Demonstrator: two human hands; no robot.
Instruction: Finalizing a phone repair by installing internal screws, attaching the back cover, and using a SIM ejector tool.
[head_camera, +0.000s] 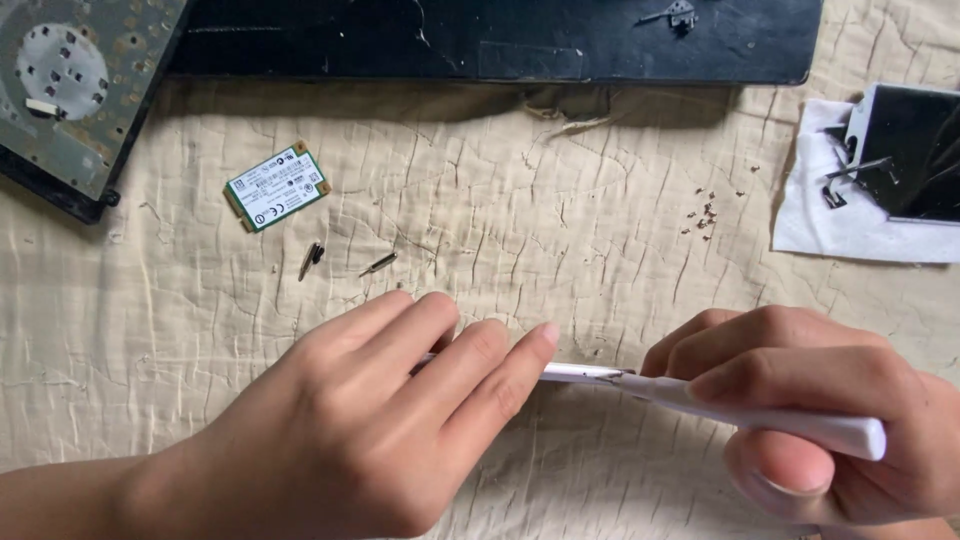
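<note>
My right hand (820, 400) grips the handle of a white slim tool (780, 415), likely a screwdriver, lying nearly level and pointing left. My left hand (380, 420) lies flat, fingers together, over the tool's front end; its fingertips touch the shaft (580, 373). The tip and whatever sits under the left palm are hidden. Both hands rest low over a cracked beige cloth surface (560, 220).
A small green circuit card (277, 187) lies upper left, two small metal bits (312, 258) below it. Tiny screws (703, 211) are scattered right of centre. A black laptop shell (500, 35) spans the top, a drive (70, 90) far left, a black part on white tissue (880, 180) right.
</note>
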